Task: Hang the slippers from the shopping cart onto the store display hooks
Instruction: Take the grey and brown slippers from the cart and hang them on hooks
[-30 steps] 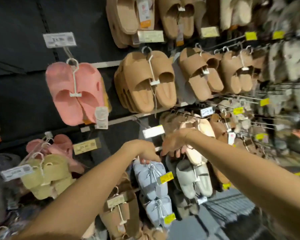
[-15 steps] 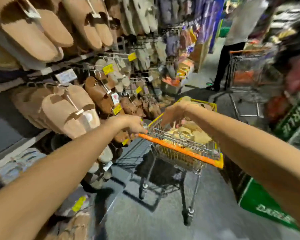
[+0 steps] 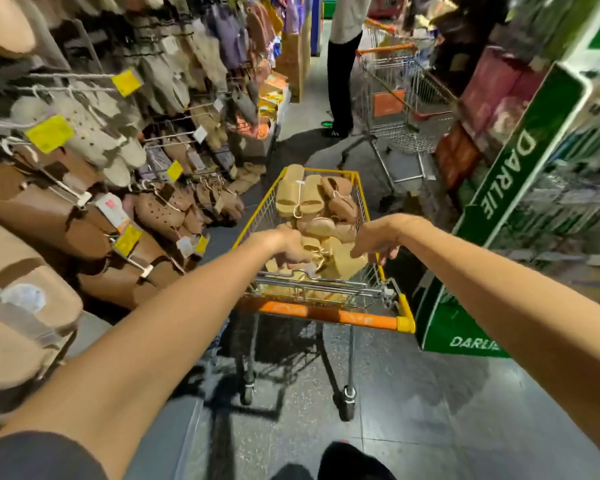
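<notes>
Head view. The yellow-framed wire shopping cart with an orange handle bar [image 3: 329,315] stands in the aisle, loaded with tan and brown foam slippers [image 3: 300,197] clipped in pairs on white hangers. The left hand [image 3: 286,247] reaches over the near end of the basket, fingers curled down upon a pale tan slipper pair [image 3: 340,261]; it appears to grip them, though blur hides the fingertips. The right hand [image 3: 374,242] hovers just beside it, fingers loosely spread and pointing downward, holding nothing. Wall display hooks with hanging slippers and yellow price tags [image 3: 125,81] line the left side.
</notes>
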A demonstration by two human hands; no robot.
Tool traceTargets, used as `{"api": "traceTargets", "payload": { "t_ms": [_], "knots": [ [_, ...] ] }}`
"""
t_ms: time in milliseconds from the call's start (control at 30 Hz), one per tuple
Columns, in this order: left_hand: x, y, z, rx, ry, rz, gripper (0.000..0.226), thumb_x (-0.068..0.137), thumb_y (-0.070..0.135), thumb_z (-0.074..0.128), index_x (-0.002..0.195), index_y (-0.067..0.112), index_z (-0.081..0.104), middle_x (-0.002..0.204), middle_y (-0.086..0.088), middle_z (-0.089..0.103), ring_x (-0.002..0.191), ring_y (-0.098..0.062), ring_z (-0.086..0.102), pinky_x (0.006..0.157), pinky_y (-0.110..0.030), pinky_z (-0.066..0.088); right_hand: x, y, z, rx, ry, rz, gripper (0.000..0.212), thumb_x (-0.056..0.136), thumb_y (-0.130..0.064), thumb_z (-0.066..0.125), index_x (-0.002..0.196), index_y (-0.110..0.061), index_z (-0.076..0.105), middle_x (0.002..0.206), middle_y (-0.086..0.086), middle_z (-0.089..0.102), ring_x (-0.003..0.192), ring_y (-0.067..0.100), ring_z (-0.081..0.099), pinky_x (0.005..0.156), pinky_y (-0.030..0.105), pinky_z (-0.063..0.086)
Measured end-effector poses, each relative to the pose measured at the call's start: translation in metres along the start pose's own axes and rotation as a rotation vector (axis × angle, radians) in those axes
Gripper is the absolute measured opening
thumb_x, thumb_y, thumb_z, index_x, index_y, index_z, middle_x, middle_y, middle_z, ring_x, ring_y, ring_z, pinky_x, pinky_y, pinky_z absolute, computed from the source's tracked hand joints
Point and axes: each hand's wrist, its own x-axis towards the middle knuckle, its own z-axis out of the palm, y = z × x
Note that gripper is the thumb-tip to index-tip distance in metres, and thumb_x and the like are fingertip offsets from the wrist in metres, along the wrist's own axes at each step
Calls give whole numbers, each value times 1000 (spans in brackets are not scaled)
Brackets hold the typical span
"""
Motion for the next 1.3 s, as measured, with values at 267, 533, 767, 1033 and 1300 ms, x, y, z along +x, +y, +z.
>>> {"api": "traceTargets", "payload": {
  "t_ms": [267, 533, 767, 1033, 1300],
  "knots": [
    [107, 10, -8, -94, -62, 45, 35, 101, 33, 55, 81, 8, 67, 80, -10, 69, 62, -20, 59, 63, -35, 52, 104, 17, -19, 84, -16, 33, 32, 101, -35, 53, 116, -7, 59, 99, 8, 70, 67, 17, 65, 49, 21, 51],
    [212, 3, 0, -36, -100, 17, 34, 105, 28, 44, 91, 5, 65, 81, -11, 58, 65, -19, 49, 50, -28, 33, 217, 51, -36, -102, 362, 14, 2, 94, -22, 50, 94, -20, 49, 95, 6, 60, 82, 25, 53, 81, 42, 51],
    [261, -11, 31, -241, -146, -8, 40, 105, 37, 38, 94, 7, 63, 109, -16, 69, 103, -35, 63, 88, -38, 49, 299, 65, -38, 4, 242, 88, 22, 94, -18, 52, 115, -10, 57, 100, 11, 55, 89, 29, 59, 72, 37, 50],
    [273, -18, 37, -350, -155, -83, 32, 95, 26, 51, 93, -2, 67, 106, -23, 68, 101, -38, 64, 77, -37, 49, 333, 57, -38, -100, 247, 144, 30, 92, -15, 58, 121, -9, 59, 101, 8, 58, 97, 28, 63, 74, 35, 50],
    [255, -23, 17, -500, -34, -76, 26, 96, 24, 49, 89, 6, 68, 88, -8, 69, 83, -31, 65, 73, -39, 51, 303, 37, -85, -161, 93, -51, 18, 83, -15, 67, 97, -3, 66, 86, 7, 61, 74, 20, 59, 72, 34, 55]
  ]
}}
